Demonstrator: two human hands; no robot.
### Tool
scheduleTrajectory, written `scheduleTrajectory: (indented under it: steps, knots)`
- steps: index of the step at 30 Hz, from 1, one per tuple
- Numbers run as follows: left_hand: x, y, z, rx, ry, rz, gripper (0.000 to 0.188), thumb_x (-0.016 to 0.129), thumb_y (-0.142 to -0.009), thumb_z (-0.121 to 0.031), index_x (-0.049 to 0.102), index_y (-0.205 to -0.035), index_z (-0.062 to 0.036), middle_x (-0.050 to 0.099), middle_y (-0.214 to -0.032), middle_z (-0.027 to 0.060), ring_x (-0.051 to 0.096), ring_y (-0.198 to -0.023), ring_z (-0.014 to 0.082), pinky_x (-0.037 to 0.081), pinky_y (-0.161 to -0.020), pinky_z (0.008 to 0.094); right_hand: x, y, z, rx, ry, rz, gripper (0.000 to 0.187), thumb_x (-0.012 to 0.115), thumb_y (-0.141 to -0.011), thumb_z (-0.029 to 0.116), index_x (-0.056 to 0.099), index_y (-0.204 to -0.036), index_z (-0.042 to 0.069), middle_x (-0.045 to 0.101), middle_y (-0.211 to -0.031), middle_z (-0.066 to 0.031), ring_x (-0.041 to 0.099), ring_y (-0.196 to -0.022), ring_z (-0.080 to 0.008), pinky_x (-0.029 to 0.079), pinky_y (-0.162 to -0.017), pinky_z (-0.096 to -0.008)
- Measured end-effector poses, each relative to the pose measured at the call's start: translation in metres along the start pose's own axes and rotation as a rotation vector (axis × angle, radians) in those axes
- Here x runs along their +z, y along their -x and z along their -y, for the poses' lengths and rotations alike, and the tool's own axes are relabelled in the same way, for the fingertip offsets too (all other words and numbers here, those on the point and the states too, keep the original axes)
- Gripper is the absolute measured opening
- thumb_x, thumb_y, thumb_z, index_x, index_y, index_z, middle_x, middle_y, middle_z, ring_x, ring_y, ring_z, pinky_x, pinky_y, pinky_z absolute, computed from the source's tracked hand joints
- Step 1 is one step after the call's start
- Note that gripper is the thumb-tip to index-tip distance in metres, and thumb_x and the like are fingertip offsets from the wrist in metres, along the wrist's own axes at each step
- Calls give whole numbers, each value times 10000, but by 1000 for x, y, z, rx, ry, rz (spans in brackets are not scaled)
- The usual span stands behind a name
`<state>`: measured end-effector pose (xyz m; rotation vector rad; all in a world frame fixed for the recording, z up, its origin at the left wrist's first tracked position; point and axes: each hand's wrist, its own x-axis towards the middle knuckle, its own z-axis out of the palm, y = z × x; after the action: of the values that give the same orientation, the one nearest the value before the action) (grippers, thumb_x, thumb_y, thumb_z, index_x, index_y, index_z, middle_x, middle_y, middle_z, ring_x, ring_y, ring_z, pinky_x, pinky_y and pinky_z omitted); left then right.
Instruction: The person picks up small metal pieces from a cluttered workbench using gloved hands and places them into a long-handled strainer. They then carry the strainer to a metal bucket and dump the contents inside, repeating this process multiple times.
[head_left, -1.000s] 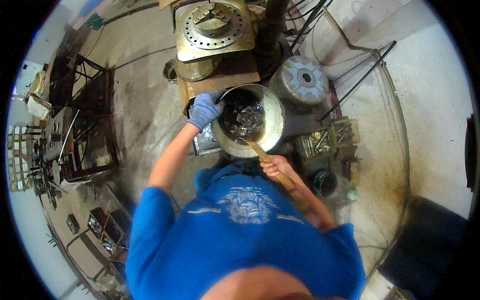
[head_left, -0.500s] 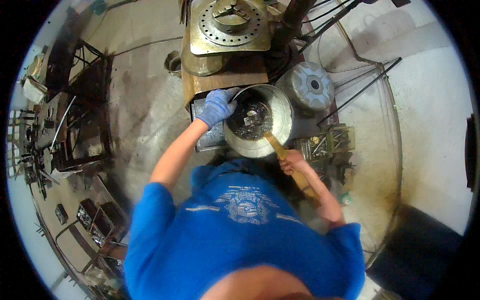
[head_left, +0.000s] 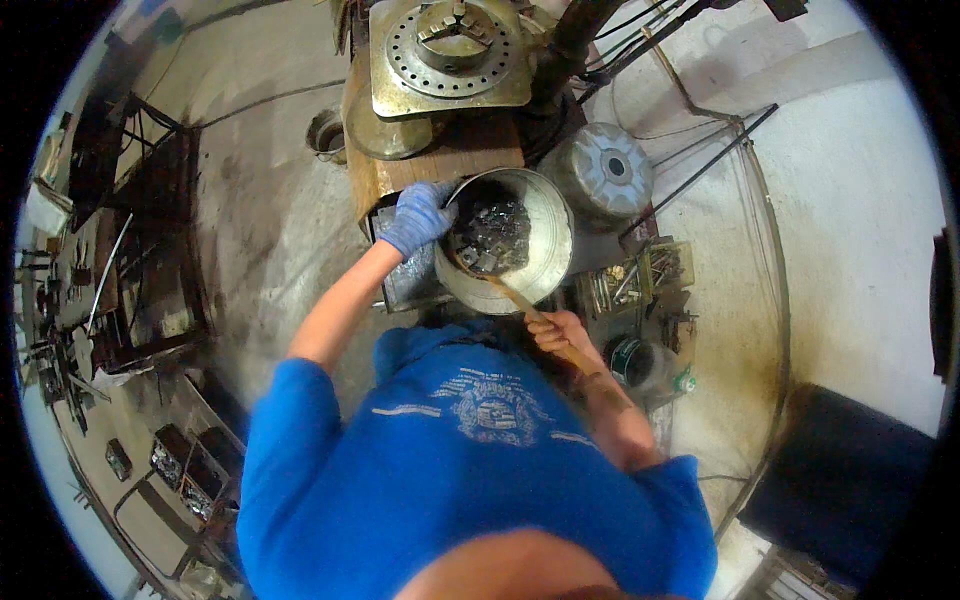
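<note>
A round metal bucket [head_left: 549,250] is tilted in front of me, with dark, oily small metal pieces [head_left: 492,232] lying inside. My left hand [head_left: 418,219], in a blue-grey knitted glove, is closed on the bucket's left rim. My bare right hand [head_left: 555,332] wraps round a wooden stick [head_left: 512,294]. The stick slants over the near rim, and its far end is among the pieces, partly hidden by them. Its other end runs back along my right forearm.
Beyond the bucket stands a machine with a round, holed plate and a three-jaw chuck [head_left: 455,45] on a wooden block. A grey motor-like drum [head_left: 607,170] sits right of the bucket. Nearby are a tray of tools [head_left: 625,285] and a clear plastic bottle [head_left: 650,372]. Metal racks [head_left: 150,240] line the left.
The stick's tip has moved leftward and deeper among the metal pieces, which have shifted. My right hand has moved left and slightly down. My left hand keeps its hold on the rim.
</note>
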<state>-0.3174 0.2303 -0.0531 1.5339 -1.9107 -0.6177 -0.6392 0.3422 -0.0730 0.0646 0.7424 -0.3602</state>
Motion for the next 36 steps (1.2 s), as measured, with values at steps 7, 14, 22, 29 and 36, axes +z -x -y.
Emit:
scheduleTrajectory:
  steps: [7, 14, 22, 29, 36]
  knots:
    - [-3, 12, -10, -16, 20, 44, 416, 562, -712, -180, 557, -1122, -110, 591, -899, 213, 577, -819, 361, 466, -705, 412, -8, 9, 26, 127, 65, 42, 180, 425, -863, 186, 461, -939, 28, 358, -645, 35, 321, -467, -61, 268, -386, -210]
    - [-3, 15, -5, -1, 32, 21, 415, 574, -699, -201, 566, -1105, -120, 600, -846, 198, 581, -776, 363, 466, -677, 429, 6, -2, -8, 39, 402, -75, 99, 500, -760, 140, 507, -853, 107, 367, -596, 36, 313, -436, -76, 253, -368, -261]
    - [-3, 2, 36, -103, -14, -29, 327, 560, -716, -216, 608, -1023, -115, 603, -855, 196, 583, -786, 364, 471, -688, 425, 20, -39, -18, 122, 76, 204, 243, 318, -915, 249, 455, -934, 50, 332, -629, 45, 274, -443, -60, 231, -364, -211]
    - [-3, -8, 76, -134, 276, -155, 325, 548, -747, -263, 612, -1036, -127, 605, -932, 186, 578, -872, 349, 462, -757, 400, 73, 4, -15, -57, 197, 226, 238, 430, -862, 180, 444, -1037, 19, 346, -678, 30, 332, -516, -71, 272, -401, -211]
    - [12, -21, 122, -154, 198, -183, 334, 553, -751, -314, 619, -1016, -120, 606, -949, 183, 577, -889, 343, 454, -782, 401, 125, 70, -31, -85, 199, 18, 337, 404, -714, -49, 484, -1025, 49, 360, -649, -3, 311, -435, -88, 236, -331, -249]
